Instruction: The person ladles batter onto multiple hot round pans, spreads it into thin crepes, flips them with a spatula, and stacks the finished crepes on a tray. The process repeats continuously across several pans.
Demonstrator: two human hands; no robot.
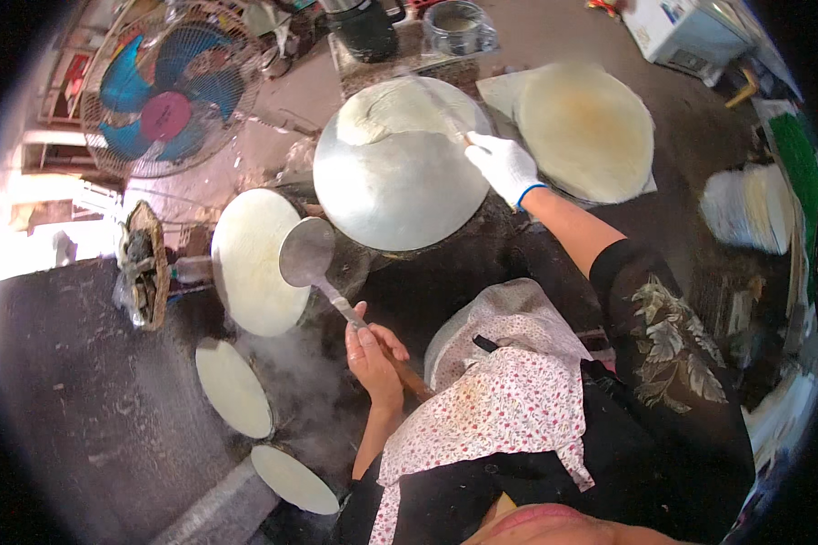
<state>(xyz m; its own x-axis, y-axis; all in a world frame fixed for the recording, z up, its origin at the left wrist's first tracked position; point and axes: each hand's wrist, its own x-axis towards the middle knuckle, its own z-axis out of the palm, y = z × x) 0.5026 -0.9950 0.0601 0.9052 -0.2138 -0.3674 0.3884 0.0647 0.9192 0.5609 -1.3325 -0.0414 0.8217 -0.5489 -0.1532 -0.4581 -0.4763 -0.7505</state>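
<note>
In my right hand (500, 163), which wears a white glove with a blue cuff, is a long thin spatula (443, 107). Its blade reaches over a round metal griddle (400, 195), touching or just above a thin pale crepe (395, 113) that covers only the far part of the plate. My bare left hand (373, 357) is closed around the handle of a metal ladle (307, 252) with a wide round head. The ladle is held off to the near left of the griddle, overlapping the edge of a large pale disc (256, 263).
Right of the griddle lie round crepes (586, 132) on a white sheet. Two smaller pale discs (234, 389) sit nearer on the left, amid steam. A blue-bladed fan (165, 113) stands far left. A dark-handled jug (364, 27) and a clear bowl (454, 27) stand behind.
</note>
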